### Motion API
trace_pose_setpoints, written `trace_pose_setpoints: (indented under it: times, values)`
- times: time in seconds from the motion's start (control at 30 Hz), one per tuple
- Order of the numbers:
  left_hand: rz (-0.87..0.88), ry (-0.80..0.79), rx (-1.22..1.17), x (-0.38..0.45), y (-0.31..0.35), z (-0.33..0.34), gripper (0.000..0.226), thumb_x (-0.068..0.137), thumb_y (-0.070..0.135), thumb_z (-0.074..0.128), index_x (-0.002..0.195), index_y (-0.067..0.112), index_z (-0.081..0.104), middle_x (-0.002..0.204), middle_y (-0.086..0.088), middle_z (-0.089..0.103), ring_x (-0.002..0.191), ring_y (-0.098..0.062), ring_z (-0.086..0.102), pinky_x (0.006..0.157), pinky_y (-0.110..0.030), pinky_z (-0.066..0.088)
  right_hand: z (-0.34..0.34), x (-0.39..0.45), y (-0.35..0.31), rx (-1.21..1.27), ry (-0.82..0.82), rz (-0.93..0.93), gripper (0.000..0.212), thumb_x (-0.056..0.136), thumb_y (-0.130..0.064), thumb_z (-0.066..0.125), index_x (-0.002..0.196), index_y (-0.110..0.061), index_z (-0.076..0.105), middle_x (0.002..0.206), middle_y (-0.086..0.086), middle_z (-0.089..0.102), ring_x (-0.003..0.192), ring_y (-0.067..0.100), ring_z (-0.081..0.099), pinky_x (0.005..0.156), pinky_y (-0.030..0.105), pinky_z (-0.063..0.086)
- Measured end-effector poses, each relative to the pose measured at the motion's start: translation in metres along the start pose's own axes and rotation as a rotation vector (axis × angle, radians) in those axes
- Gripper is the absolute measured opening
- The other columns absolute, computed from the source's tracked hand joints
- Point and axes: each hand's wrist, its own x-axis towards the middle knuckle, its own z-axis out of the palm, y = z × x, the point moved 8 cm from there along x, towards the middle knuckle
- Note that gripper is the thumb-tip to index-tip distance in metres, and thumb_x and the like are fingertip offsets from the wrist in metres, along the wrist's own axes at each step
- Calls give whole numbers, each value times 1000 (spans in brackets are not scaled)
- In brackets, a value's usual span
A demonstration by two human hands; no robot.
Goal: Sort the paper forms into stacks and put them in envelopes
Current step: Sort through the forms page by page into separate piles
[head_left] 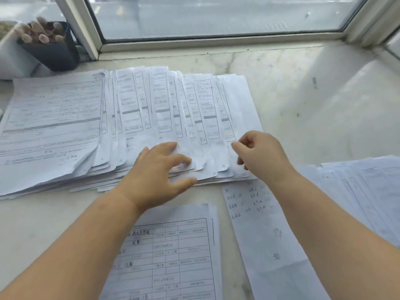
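the fanned paper forms (164,109) lie spread in overlapping sheets across the marble worktop (303,100) under the window, with a fuller stack (49,126) at their left end and more sheets near the body and off to the right. the left hand (158,178) rests flat on the lower edges of the fan with fingers straight and spread, while the right hand (259,154) has its fingers curled at the right end of the fan, seemingly pinching a sheet's corner, though i cannot tell for sure. to do this step well, keep the left palm pinning the fan so it does not slide, and lift one sheet at a time by its numbered corner.
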Motion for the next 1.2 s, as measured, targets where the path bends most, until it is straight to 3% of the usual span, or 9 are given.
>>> trace_pose_setpoints:
  times: [0.13,0.27,0.47,0.57,0.63,0.7,0.8,0.97,1.2]
  values:
    - [119,201,-71,-30,15,-16,51,80,56,49,125,34,59,147,5,38,139,-9,25,120,-35,10,-5,-55,8,175,30,-60,15,90,-21,58,77,-12,61,55,-2,64,50,11,51,50,27,43]
    - [171,297,-85,-82,23,-13,36,89,36,58,124,29,61,141,7,45,135,-11,33,111,-25,20,18,-118,19,258,-111,-79,12,90,-15,61,78,-13,62,56,-2,65,47,5,52,49,15,41]
    - [201,285,-32,-196,44,40,27,86,17,68,112,24,67,119,6,56,113,-13,50,98,-26,38,61,-215,50,180,-238,-76,13,87,-15,66,75,-22,66,63,-7,65,54,6,53,60,25,48]
    - [211,259,-67,-255,50,65,20,84,27,62,104,25,67,105,12,54,99,-6,50,90,-15,37,66,-256,64,19,-197,-191,7,84,-25,72,84,-31,70,79,-16,62,69,0,54,72,20,47]
    - [194,246,-107,-284,51,77,21,84,34,56,100,26,66,100,14,53,95,-2,49,89,-7,31,67,-277,65,-117,-203,-328,21,83,-32,74,103,-34,71,106,-21,58,96,-3,54,88,13,42]
    - [190,244,-117,-303,53,86,21,83,38,55,97,27,67,101,14,53,96,-3,49,91,-6,29,72,-290,65,-242,-250,-404,40,83,-36,74,122,-35,65,132,-20,47,120,-2,44,101,6,26]
    - [208,245,-79,-315,58,98,28,79,49,56,96,30,66,112,10,54,105,-8,50,95,-15,31,77,-296,72,-346,-332,-417,60,83,-44,71,138,-41,49,153,-21,25,140,5,24,114,17,12]
    - [213,204,8,-316,62,106,47,68,69,58,100,35,63,122,8,53,113,-14,48,100,-22,28,84,-302,83,-456,-399,-447,75,82,-53,68,146,-49,29,160,-21,6,144,7,6,119,26,3]
    - [222,108,-39,-315,59,103,59,66,71,54,112,37,63,133,20,43,129,-3,31,106,-17,16,86,-300,82,-414,-304,-431,67,81,-57,68,141,-46,40,157,-21,15,143,13,12,116,26,8]
